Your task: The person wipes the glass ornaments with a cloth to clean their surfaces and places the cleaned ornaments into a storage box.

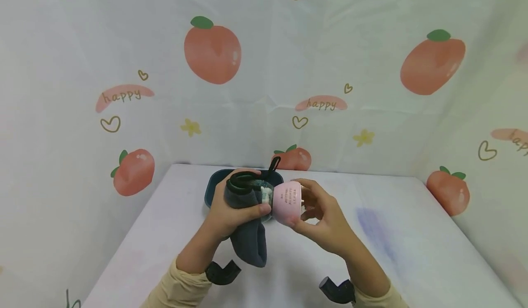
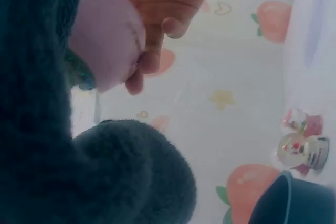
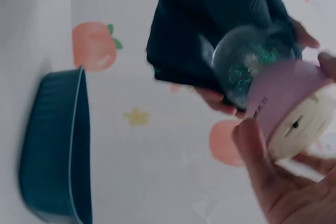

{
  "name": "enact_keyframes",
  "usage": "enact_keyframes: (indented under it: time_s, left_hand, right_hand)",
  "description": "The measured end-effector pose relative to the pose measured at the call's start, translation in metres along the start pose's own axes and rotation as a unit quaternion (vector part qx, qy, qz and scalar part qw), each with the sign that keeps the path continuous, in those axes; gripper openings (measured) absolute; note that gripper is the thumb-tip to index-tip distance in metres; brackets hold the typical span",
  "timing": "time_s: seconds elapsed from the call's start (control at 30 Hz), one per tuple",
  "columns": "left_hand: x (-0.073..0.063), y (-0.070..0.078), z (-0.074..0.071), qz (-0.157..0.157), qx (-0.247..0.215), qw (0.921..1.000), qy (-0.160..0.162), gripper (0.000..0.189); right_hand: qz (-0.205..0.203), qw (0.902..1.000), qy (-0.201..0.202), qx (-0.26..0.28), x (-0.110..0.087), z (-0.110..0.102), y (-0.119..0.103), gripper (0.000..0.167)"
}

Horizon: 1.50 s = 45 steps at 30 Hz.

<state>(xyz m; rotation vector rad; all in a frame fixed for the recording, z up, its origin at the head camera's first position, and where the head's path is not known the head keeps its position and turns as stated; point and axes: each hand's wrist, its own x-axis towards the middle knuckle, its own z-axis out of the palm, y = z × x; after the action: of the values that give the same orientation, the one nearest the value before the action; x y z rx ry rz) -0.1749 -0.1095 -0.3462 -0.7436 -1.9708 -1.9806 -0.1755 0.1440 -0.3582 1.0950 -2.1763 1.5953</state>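
Observation:
A snow globe [image 1: 286, 202] lies sideways in the air over the table, its pink base pointing right and its clear ball left. My right hand [image 1: 326, 216] grips the base by the rim, fingers and thumb around it. With my left hand [image 1: 231, 216] I hold a dark blue-grey cloth [image 1: 249, 246] against the ball; one end of the cloth hangs down, with a dark loop at its top. In the right wrist view, green glitter shows inside the ball [image 3: 241, 66], and the pale underside of the base [image 3: 304, 124] faces the camera. The cloth hides part of the ball.
Behind my left hand a dark teal basin [image 1: 211, 191] stands on the white table [image 1: 165, 234]. In the left wrist view, small snow globes [image 2: 296, 150] stand beyond the basin. A patterned curtain [image 1: 255, 106] closes off the back and sides.

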Motion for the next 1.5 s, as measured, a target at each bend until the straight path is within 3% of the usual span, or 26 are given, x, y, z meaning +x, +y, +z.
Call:
enact_keyframes:
  time_s: [0.1, 0.2, 0.3, 0.4, 0.47, 0.57, 0.77, 0.87, 0.97, 1.1, 1.2, 1.33, 1.43, 1.5]
  left_hand:
    - [0.001, 0.0, -0.004, -0.004, -0.004, 0.9998, -0.019, 0.066]
    - [0.004, 0.001, -0.009, -0.011, 0.0, 0.9993, -0.036, 0.066]
    - [0.006, 0.003, -0.013, -0.014, 0.014, 0.999, -0.039, 0.067]
    - [0.007, 0.006, -0.014, -0.01, 0.025, 0.9991, -0.034, 0.065]
    - [0.007, 0.007, -0.013, -0.008, 0.039, 0.9989, -0.024, 0.063]
    - [0.006, 0.008, -0.012, -0.006, 0.061, 0.9981, -0.007, 0.064]
    - [0.002, 0.008, -0.009, 0.008, 0.065, 0.9979, 0.006, 0.066]
    - [0.001, 0.006, -0.008, 0.0, 0.04, 0.9992, 0.001, 0.066]
    - [0.0, 0.005, -0.009, -0.024, 0.001, 0.9997, -0.008, 0.065]
    - [-0.001, 0.003, -0.011, -0.054, -0.038, 0.9975, -0.023, 0.064]
    - [-0.001, 0.003, -0.01, -0.049, -0.038, 0.9977, -0.028, 0.063]
    - [-0.001, 0.005, -0.008, -0.012, -0.003, 0.9997, -0.022, 0.062]
    - [-0.002, 0.005, -0.005, 0.006, 0.021, 0.9997, -0.011, 0.064]
    - [-0.003, 0.004, -0.003, 0.011, 0.029, 0.9995, -0.003, 0.065]
  right_hand:
    - [-0.074, 0.997, -0.003, -0.021, -0.001, 0.0, -0.001, 0.083]
    - [-0.165, 0.9828, 0.006, -0.082, -0.001, 0.001, -0.001, 0.085]
    - [-0.208, 0.9712, 0.015, -0.115, 0.0, 0.004, -0.002, 0.084]
    - [-0.181, 0.9771, 0.018, -0.11, 0.0, 0.006, -0.002, 0.093]
    - [-0.146, 0.9844, 0.018, -0.095, -0.001, 0.007, 0.0, 0.1]
    - [-0.088, 0.9938, 0.017, -0.065, -0.002, 0.01, 0.002, 0.098]
    - [0.0, 0.9998, 0.016, 0.011, -0.001, 0.013, 0.001, 0.05]
    - [-0.009, 0.9997, 0.011, 0.018, 0.0, 0.012, -0.001, 0.062]
    - [-0.077, 0.9968, 0.007, -0.02, 0.0, 0.009, -0.003, 0.078]
    - [-0.192, 0.9779, 0.003, -0.082, 0.002, 0.007, -0.005, 0.08]
    - [-0.224, 0.9703, 0.006, -0.093, 0.003, 0.005, -0.005, 0.075]
    - [-0.181, 0.9813, 0.005, -0.064, 0.002, 0.003, -0.006, 0.084]
    - [-0.106, 0.993, 0.006, -0.052, -0.001, 0.003, -0.005, 0.082]
    - [-0.054, 0.9979, 0.001, -0.035, -0.002, 0.004, -0.003, 0.072]
